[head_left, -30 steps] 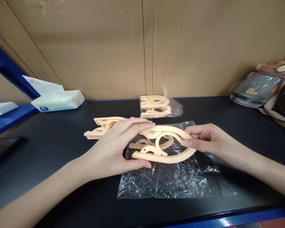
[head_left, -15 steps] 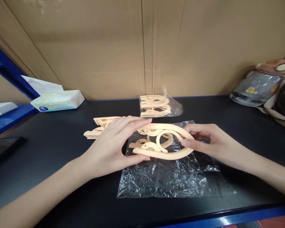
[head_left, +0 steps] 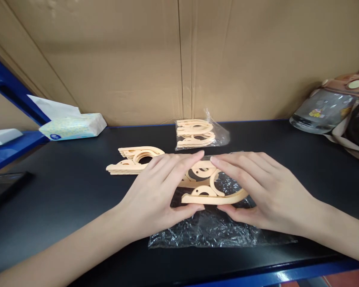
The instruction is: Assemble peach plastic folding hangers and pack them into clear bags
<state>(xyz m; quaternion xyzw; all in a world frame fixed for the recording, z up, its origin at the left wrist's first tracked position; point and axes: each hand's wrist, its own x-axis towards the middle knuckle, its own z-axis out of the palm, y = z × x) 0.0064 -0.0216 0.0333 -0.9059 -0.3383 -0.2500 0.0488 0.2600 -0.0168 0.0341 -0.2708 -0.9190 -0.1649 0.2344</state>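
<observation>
A beige folded travel hanger lies between my two hands above a crinkled clear plastic bag. My left hand spans its left end, with the thumb at the near edge and fingers at the far edge. Around the curved right end my right hand is closed in the same way, thumb near and fingers far. Part of another beige hanger shows beneath it. Left of my left hand lies a stack of similar folded hangers, partly hidden by that hand.
Farther back lies a clear bag of beige hangers. A tissue pack sits at the back left, a clear bottle with a brown lid at the back right. A dark flat object rests at the left. Cardboard stands behind the black tabletop.
My right hand has moved from pinching the hanger's curved end to spanning its two long sides. My left hand and the hanger have shifted right, uncovering more of the left stack.
</observation>
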